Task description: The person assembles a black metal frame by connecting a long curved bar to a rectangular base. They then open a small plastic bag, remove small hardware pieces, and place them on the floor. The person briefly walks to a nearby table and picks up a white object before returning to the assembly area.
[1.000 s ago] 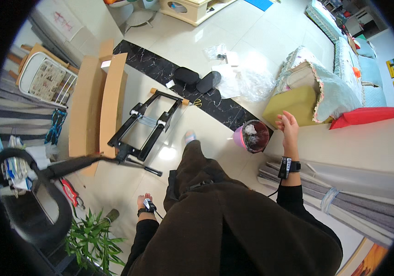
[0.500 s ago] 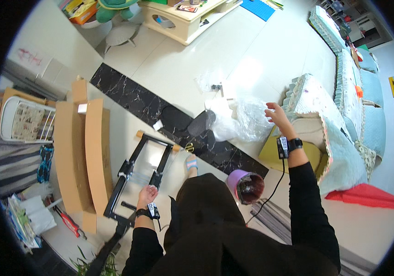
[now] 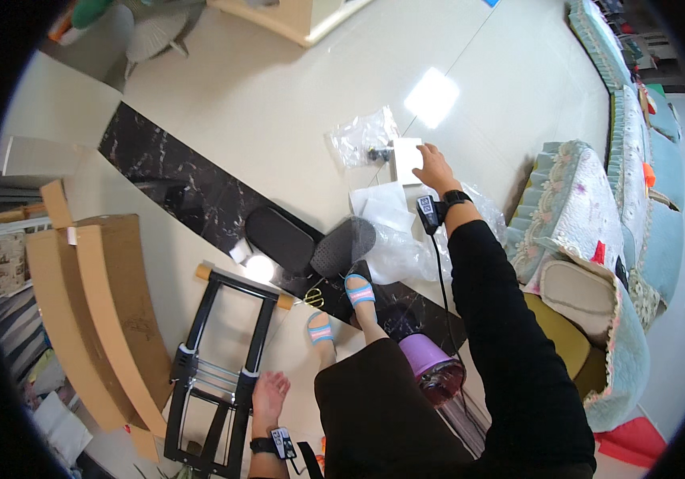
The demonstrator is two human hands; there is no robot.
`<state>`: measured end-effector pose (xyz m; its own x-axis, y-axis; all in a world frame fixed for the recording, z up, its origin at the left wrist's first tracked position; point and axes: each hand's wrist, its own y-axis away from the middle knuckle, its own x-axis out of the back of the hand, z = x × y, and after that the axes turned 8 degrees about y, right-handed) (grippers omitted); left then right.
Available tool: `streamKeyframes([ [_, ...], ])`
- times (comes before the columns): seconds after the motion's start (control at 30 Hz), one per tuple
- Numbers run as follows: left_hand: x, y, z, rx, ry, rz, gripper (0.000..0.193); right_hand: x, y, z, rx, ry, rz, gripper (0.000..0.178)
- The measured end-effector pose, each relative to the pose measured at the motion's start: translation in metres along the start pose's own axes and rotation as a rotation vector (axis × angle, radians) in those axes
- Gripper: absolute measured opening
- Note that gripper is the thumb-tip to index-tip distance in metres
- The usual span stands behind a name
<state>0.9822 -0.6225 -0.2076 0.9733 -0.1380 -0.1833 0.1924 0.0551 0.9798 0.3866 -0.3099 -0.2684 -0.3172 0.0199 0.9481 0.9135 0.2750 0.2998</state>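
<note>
My right hand [image 3: 436, 169] reaches down to a flat white box [image 3: 408, 162] on the floor. Its fingers and thumb are apart at the box's right edge; whether they press on it is hard to tell. Beside the box lie a small black part [image 3: 378, 154] and a clear plastic bag [image 3: 358, 136]. My left hand [image 3: 270, 395] hangs low, fingers loosely spread, holding nothing, next to the right rail of a black metal frame [image 3: 258, 335] with wooden-coloured ends and springs across its middle. Two dark oval pads [image 3: 280, 239] lie between the frame and the white packing sheets [image 3: 386, 206].
Gold-handled scissors [image 3: 313, 298] lie near my feet. A purple bin [image 3: 422, 355] stands by my legs. On the left is an open cardboard box [image 3: 131, 295]; on the right, a covered chair [image 3: 574, 295] and a sofa [image 3: 630, 160]. Crumpled clear wrap [image 3: 406, 259] spreads below the white box.
My right hand has moved forward and left, from above the crumpled wrap to the white box. My body has stepped forward, and both feet now show. My left hand stays beside the frame.
</note>
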Motion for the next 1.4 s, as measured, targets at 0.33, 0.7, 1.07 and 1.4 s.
streamKeyframes([
  [0.33, 0.078, -0.084, -0.067, -0.036, -0.463, 0.414, 0.03, -0.195, -0.093, 0.011, 0.095, 0.33, -0.191, 0.09],
  [0.7, -0.073, -0.177, -0.018, -0.294, -0.534, 0.061, 0.031, -0.278, -0.129, 0.017, 0.049, 0.411, -0.159, 0.067],
  [1.07, -0.294, -0.202, -0.05, -0.437, -0.692, -0.418, 0.046, -0.211, 0.061, -0.067, 0.502, -0.55, 0.106, 0.047],
  [1.4, -0.209, -0.135, -0.063, -0.169, -0.542, -0.201, 0.018, -0.14, 0.197, -0.126, 0.689, -0.757, -0.329, 0.056],
])
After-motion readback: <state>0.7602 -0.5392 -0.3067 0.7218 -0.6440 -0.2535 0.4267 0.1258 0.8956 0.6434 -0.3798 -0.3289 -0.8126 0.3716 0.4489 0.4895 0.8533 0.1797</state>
